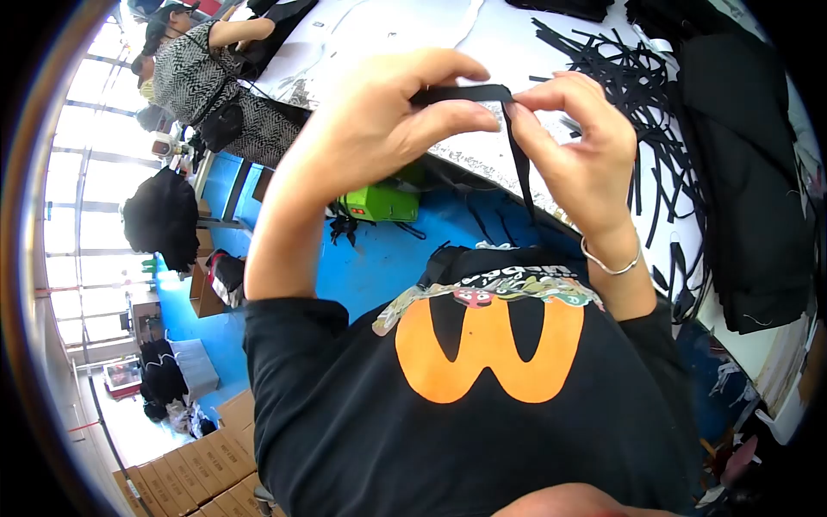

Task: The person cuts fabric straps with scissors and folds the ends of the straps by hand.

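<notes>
A black fabric strip is stretched between my two hands above the edge of the white table. My left hand has the strip running out of its curled palm, between the parted thumb and index finger. The thumb and index finger of my right hand pinch the strip where it bends, and its loose end hangs down below. Many similar black strips lie in a tangled heap on the table behind and beside my right hand.
Folded black cloth lies at the right. A person in a patterned garment is at the upper left. Beneath the table is a green box on the blue floor. Cardboard boxes stand at the lower left.
</notes>
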Demonstrator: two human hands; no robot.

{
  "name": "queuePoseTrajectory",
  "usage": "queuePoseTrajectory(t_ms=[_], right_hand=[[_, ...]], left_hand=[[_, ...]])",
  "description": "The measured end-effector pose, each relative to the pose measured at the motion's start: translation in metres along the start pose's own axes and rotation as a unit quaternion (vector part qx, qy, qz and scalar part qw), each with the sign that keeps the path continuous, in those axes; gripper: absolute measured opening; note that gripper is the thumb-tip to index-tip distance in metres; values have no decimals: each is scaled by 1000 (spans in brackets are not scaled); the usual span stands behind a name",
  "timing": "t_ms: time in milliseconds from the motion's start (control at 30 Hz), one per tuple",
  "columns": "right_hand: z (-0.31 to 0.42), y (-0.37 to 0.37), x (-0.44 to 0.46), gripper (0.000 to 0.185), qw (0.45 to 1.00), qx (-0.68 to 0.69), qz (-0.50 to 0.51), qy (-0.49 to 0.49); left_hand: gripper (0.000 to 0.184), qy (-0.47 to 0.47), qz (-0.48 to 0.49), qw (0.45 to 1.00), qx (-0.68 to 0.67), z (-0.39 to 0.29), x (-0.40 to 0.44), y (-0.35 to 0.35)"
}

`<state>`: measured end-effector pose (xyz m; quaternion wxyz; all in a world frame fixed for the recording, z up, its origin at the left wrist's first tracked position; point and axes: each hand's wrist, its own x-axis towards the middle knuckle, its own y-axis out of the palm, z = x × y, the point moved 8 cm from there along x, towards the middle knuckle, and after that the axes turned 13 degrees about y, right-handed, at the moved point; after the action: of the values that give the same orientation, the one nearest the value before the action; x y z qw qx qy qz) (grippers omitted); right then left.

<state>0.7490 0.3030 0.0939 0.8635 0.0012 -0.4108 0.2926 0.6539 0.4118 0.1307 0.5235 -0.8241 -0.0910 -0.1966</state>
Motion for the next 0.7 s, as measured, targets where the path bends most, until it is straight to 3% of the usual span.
queuePoseTrajectory(t_ms=[33,100,133,267,500,700], right_hand=[[5,-2,-1,10,999,-19,-19,-30],[10,-3,-5,10,998,-21,-22,-63],[12,-2,-7,12,996,-33,-26,-74],[17,-4,-13,16,992,-48,-46,-105],[23,-3,-19,23,991,-57,-56,-110],[23,-7,-28,25,990,-59,-56,-115]], left_hand=[[29,-103,-10,983,-149,10,-8,9],[36,-141,-57,921,-360,24,-22,34],[37,-149,-73,905,-391,26,-25,43],[14,-138,-187,837,-495,25,-31,58],[16,-127,-316,775,-532,25,-40,65],[14,-91,-345,725,-589,15,-38,77]])
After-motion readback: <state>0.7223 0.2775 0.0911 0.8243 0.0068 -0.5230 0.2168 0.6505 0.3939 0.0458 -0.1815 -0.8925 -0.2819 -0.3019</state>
